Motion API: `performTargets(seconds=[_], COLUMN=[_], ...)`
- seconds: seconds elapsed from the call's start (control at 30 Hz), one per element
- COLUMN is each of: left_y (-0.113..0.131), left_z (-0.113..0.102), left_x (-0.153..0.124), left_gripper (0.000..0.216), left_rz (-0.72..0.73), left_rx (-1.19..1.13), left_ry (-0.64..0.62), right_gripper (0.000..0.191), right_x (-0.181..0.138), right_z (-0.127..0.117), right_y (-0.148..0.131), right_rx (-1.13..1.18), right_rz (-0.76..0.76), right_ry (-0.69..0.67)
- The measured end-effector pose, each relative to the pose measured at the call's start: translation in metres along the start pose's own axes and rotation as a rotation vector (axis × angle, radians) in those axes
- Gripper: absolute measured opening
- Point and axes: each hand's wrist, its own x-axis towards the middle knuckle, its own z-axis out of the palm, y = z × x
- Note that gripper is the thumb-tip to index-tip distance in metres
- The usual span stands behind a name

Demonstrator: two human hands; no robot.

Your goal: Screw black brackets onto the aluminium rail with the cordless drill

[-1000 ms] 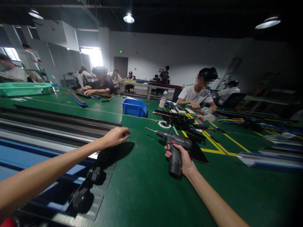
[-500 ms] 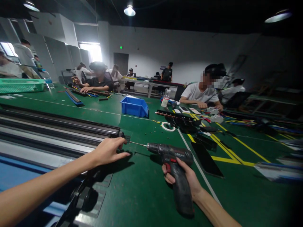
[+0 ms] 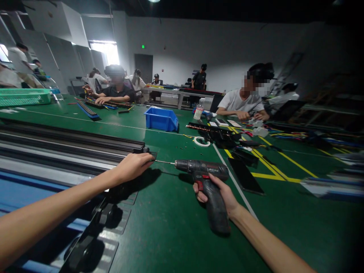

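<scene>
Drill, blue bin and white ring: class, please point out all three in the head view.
Drill (image 3: 214,201): head view, middle of its handle.
Blue bin (image 3: 157,123): head view, its near wall.
White ring (image 3: 202,145): head view, its near edge.

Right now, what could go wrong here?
1. The left hand is right by the tip of the drill bit; a slip could nick it.
2. Only the right hand holds the drill, so it might twist if the bit catches.
3. Small dark pieces lie near the white ring; a knock could scatter them.
</scene>
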Motion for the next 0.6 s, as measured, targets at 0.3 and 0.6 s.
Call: performTargets(seconds=[0.3, 0.6], left_y=[-0.0029, -0.0064], left_z=[-0.0009, -0.0031], left_x=[-0.0001, 0.0011], left_gripper=[0.030, 0.034], left_rz=[-0.014, -0.013], left_rx=[-0.062, -0.211], left_ry=[-0.012, -0.039], right_gripper=[0.058, 0.054], right_x=[-0.0007, 0.0007], right_z=[-0.0007, 0.0010], right_y=[-0.0011, -0.0019], right_rx=[-0.021, 0.018], right_rz=[0.018, 0.007], right_ry=[0.005, -0.010])
